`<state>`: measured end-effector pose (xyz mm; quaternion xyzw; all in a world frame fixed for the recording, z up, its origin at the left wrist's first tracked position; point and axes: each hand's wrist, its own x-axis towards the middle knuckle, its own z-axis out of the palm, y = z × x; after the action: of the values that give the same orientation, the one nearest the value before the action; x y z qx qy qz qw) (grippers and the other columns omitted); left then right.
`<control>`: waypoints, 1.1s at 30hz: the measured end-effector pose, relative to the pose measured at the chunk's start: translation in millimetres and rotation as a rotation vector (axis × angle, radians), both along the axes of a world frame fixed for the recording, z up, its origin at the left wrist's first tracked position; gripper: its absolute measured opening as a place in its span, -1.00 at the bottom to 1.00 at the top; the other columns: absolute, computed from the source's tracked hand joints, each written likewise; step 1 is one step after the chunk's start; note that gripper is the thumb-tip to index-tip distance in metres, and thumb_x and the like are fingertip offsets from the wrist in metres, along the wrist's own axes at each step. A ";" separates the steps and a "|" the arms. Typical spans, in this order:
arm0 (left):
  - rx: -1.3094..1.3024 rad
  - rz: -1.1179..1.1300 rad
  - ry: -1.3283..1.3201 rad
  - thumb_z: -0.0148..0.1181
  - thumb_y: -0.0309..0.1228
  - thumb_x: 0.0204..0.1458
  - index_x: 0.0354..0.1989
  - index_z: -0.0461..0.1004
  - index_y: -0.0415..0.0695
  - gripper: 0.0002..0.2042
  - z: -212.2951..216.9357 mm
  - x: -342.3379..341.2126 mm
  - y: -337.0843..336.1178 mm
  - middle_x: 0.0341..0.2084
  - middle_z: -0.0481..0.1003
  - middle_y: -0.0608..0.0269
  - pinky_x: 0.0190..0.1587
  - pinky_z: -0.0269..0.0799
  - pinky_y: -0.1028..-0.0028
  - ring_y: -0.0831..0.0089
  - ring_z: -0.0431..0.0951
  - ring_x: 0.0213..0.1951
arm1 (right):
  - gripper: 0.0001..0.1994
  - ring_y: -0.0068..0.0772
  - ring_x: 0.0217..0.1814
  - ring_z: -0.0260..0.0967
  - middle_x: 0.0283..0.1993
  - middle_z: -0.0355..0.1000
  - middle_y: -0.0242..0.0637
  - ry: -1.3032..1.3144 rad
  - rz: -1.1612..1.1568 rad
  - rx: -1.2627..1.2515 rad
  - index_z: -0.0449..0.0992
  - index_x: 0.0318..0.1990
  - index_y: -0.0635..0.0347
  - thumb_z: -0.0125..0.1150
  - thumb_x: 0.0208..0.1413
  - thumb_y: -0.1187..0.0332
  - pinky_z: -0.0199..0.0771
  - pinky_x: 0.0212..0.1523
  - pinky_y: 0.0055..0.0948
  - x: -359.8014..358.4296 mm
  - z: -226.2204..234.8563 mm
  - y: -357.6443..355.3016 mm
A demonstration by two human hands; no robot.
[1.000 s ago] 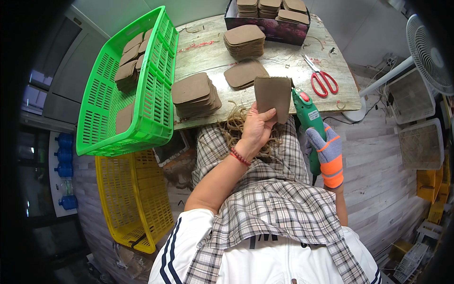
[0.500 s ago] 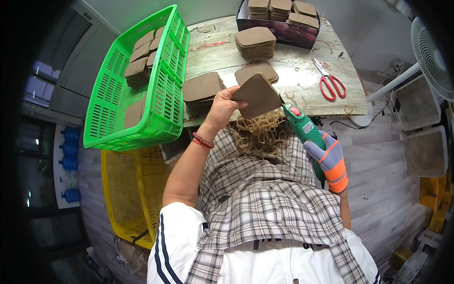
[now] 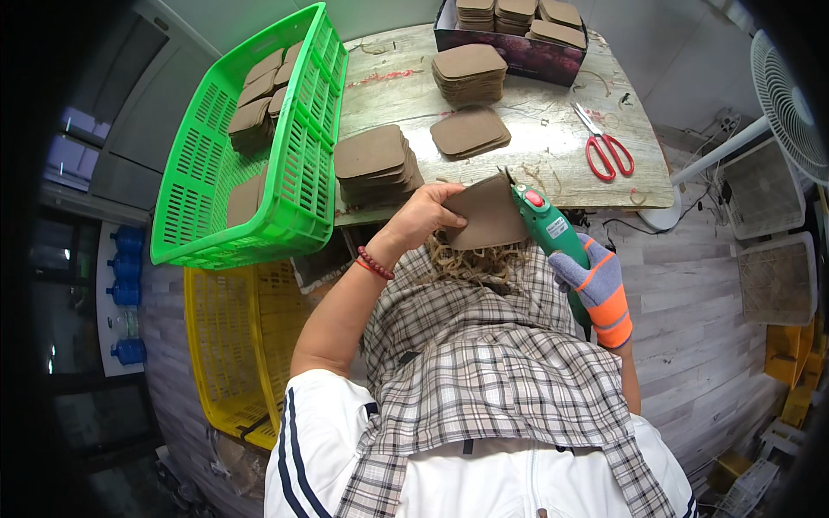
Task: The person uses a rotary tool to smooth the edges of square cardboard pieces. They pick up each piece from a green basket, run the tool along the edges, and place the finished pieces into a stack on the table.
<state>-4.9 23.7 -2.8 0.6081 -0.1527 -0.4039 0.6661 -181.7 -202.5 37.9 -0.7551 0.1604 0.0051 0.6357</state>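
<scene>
Between the thumb and fingers of my left hand (image 3: 425, 217) is a flat brown sheet (image 3: 490, 211) with rounded corners. My right hand (image 3: 591, 281), in a grey and orange glove, is wrapped round a green handheld power cutter (image 3: 546, 223) with a red button. The cutter's dark tip meets the sheet's upper right edge. Curly brown trimmings (image 3: 479, 263) lie on my checked apron below the sheet. On the table beyond are a tall stack of brown sheets (image 3: 373, 160), a low stack (image 3: 471, 132) and another tall stack (image 3: 469, 73).
A green crate (image 3: 294, 207) holding brown pieces stands at the left, above a yellow crate (image 3: 229, 345). Red-handled scissors (image 3: 610, 155) lie on the table's right side. A dark box (image 3: 509, 50) of stacked sheets is at the back. A white fan (image 3: 781, 104) stands at the right.
My left hand has lowered and turned the brown sheet, uncovering the low stack behind it. The cutter's tip now meets a different part of its edge.
</scene>
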 end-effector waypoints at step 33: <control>0.118 -0.123 -0.324 0.19 -0.68 -0.15 -0.30 0.48 -0.26 -0.81 29.3 14.2 7.0 -0.40 0.52 0.37 -0.21 0.39 0.62 0.66 0.47 -0.33 | -0.60 -0.74 -0.42 0.34 -0.39 0.48 -0.39 0.096 0.157 0.108 0.45 -0.11 0.32 0.36 -0.07 0.28 0.36 -0.44 -0.68 0.9 1.5 9.9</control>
<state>9.3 30.7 26.5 0.6929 -0.2709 -0.3489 0.5699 -180.8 -192.5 39.4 -0.7288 0.1307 0.0996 0.6647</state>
